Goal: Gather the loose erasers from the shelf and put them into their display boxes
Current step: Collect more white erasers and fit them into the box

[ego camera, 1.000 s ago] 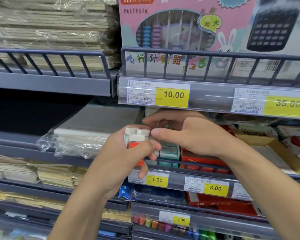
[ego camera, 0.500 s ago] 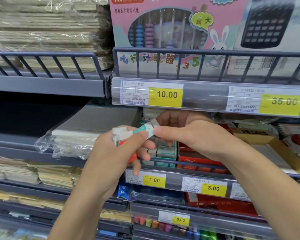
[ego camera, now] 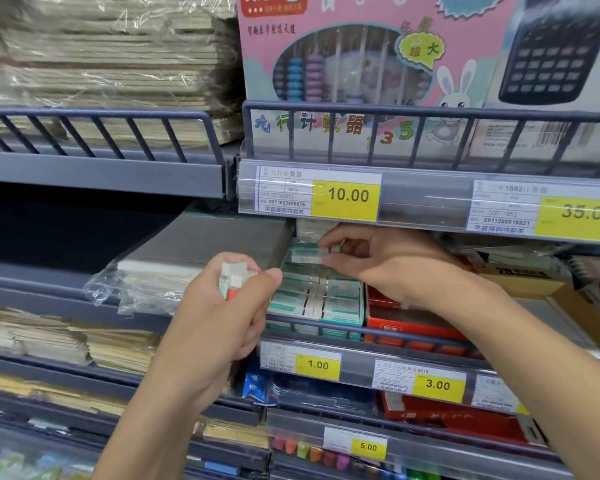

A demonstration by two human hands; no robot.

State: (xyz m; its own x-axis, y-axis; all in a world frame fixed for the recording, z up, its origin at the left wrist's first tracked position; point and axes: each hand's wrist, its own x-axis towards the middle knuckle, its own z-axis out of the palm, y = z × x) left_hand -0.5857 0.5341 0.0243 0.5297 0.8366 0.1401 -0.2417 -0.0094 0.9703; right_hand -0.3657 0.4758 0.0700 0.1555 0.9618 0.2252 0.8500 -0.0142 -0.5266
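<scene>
One eraser (ego camera: 307,253) is pinched by the right hand (ego camera: 378,261) over the part-filled display box (ego camera: 317,299); several erasers (ego camera: 236,277) are gripped in the left hand (ego camera: 222,313), unplaced.

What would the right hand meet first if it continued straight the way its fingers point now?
Probably the grey wrapped stack left of the green eraser box; the right hand pinches a green eraser pointing left. Depth is unclear.

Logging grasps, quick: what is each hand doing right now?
Left hand: grips a bunch of loose erasers.
Right hand: pinches one green-sleeved eraser above the green display box.
</scene>
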